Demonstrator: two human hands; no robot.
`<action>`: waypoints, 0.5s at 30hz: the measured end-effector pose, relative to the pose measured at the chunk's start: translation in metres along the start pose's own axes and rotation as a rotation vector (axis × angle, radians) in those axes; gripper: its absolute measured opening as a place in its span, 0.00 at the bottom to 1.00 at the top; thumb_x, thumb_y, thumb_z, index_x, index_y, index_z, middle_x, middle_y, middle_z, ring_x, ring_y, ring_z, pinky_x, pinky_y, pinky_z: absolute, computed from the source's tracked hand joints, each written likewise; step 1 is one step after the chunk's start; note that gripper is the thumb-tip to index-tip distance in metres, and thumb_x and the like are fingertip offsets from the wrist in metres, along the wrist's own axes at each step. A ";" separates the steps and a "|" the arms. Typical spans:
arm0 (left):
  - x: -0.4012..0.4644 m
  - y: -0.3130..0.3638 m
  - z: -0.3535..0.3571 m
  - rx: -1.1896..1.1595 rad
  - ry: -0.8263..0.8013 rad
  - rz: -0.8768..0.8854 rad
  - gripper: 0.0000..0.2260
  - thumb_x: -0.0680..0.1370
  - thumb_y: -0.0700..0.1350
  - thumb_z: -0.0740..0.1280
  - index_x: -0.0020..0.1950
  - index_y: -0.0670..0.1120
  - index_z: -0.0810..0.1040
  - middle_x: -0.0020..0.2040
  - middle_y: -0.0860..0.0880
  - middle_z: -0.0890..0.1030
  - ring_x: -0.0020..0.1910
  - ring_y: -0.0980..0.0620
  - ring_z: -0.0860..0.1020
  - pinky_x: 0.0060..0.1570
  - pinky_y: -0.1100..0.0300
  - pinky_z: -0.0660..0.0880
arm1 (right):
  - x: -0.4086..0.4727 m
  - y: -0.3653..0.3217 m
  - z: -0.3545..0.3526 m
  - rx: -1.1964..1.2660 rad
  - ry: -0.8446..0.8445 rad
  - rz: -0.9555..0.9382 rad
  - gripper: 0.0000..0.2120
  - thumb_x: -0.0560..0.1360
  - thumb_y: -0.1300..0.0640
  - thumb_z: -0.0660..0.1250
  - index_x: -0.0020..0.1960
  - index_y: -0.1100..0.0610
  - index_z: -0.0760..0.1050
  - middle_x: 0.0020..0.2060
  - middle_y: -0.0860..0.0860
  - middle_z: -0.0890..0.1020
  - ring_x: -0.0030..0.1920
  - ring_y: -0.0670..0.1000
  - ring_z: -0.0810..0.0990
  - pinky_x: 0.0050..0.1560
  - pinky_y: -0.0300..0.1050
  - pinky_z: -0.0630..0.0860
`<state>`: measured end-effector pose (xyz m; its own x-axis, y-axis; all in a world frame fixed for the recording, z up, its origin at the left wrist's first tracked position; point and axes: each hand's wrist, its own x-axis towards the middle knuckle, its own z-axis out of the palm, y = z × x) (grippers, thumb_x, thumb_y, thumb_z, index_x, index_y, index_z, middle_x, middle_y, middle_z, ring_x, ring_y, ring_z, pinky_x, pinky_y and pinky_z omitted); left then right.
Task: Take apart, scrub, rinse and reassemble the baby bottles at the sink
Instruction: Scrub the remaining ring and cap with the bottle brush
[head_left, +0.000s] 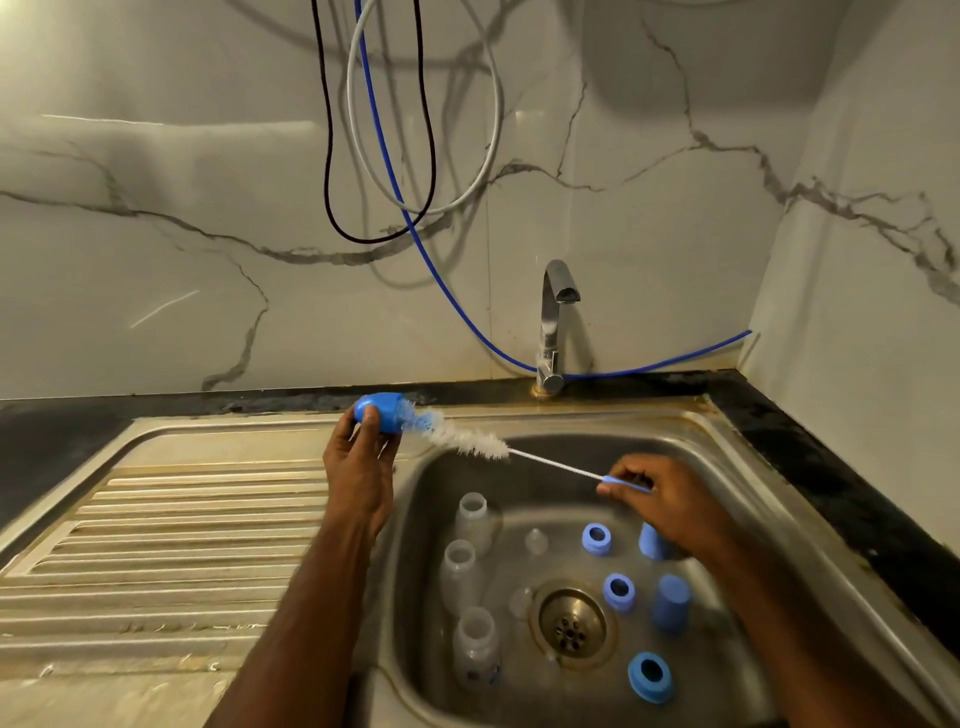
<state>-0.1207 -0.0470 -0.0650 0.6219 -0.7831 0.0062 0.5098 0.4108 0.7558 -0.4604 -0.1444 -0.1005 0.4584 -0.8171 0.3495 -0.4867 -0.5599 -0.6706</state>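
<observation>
Left hand gripped a blue bottle cap between curled fingers and thumb, held above the left rim of the sink, open end facing right. Right hand pinched the blue handle of a bottle brush between fingertips and thumb; the brush's thin white wire shaft ran up and to the left from that hand, and the white bristle head reached the cap, its tip inside the cap's opening. Both hands were over the basin. In the basin, three clear bottle bodies stood in a column along the left side, necks open, close together. Two clear teats sat to their right, one near the upper bottle and one just left of the drain; their detail was hard to make out. Three blue screw rings lay right of centre: one upper, one beside the drain, one near the front edge. Two more blue caps stood at the right, the upper one partly hidden behind the right hand. Chrome tap stood behind the basin, with no water visible from the spout. A blue hose hung down the marble wall and ran behind the tap. Ribbed drainboard lay left of the basin.
</observation>
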 end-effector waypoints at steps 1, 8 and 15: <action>0.000 -0.001 0.000 0.034 -0.003 0.019 0.17 0.79 0.43 0.67 0.68 0.45 0.75 0.65 0.41 0.79 0.61 0.44 0.82 0.54 0.52 0.83 | 0.001 0.002 0.000 -0.036 0.028 0.002 0.06 0.77 0.46 0.71 0.42 0.45 0.81 0.34 0.45 0.82 0.38 0.46 0.80 0.44 0.50 0.78; 0.001 0.004 0.001 0.016 -0.123 0.009 0.18 0.75 0.43 0.67 0.66 0.49 0.77 0.64 0.44 0.78 0.62 0.43 0.80 0.57 0.52 0.81 | -0.007 -0.017 -0.005 0.318 -0.231 0.221 0.24 0.79 0.43 0.67 0.30 0.56 0.77 0.20 0.48 0.66 0.22 0.43 0.62 0.27 0.35 0.62; 0.003 0.002 -0.003 -0.159 -0.044 -0.075 0.17 0.82 0.41 0.63 0.71 0.44 0.75 0.67 0.39 0.78 0.65 0.40 0.79 0.59 0.50 0.81 | -0.007 -0.010 -0.007 0.445 -0.138 0.218 0.09 0.78 0.61 0.70 0.40 0.64 0.80 0.22 0.50 0.70 0.24 0.44 0.65 0.29 0.35 0.65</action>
<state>-0.1161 -0.0476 -0.0654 0.5533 -0.8328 -0.0150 0.6435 0.4159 0.6426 -0.4641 -0.1347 -0.0916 0.4897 -0.8660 0.1009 -0.2324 -0.2412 -0.9422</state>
